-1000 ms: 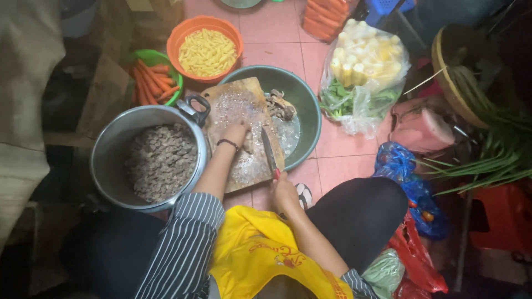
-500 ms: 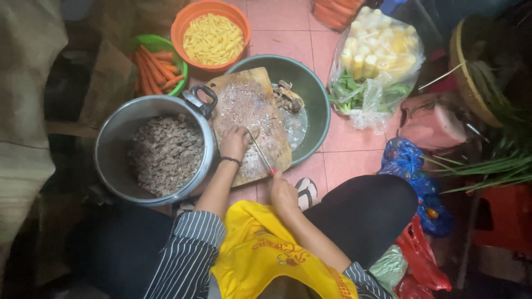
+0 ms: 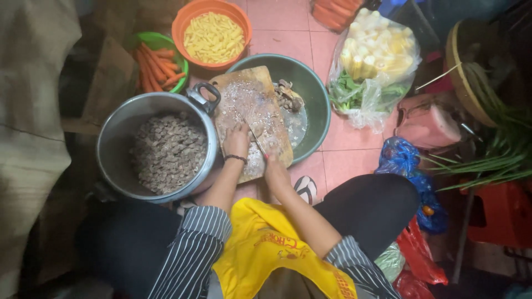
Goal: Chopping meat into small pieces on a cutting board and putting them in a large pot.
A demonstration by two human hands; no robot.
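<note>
Right hand closed on a knife, left hand flat on the cutting board (fingers best tucked clear of the blade).

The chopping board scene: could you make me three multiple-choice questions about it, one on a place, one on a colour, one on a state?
1. Where does the wooden chopping board rest?
A. across the rim of the green basin
B. inside the orange bowl
C. on the red stool

2. What colour is the bowl of pale yellow strips?
A. blue
B. orange
C. white

3. What state is the metal pot in?
A. empty
B. lidded
C. uncovered, with chopped brownish pieces inside

Answers:
1 A, the board lies over the basin's near edge, beside the pot.
2 B, its rim is clearly orange.
3 C, no lid is on it and the pieces fill its bottom, while the left hand presses on the board and the right hand holds a knife.
</note>
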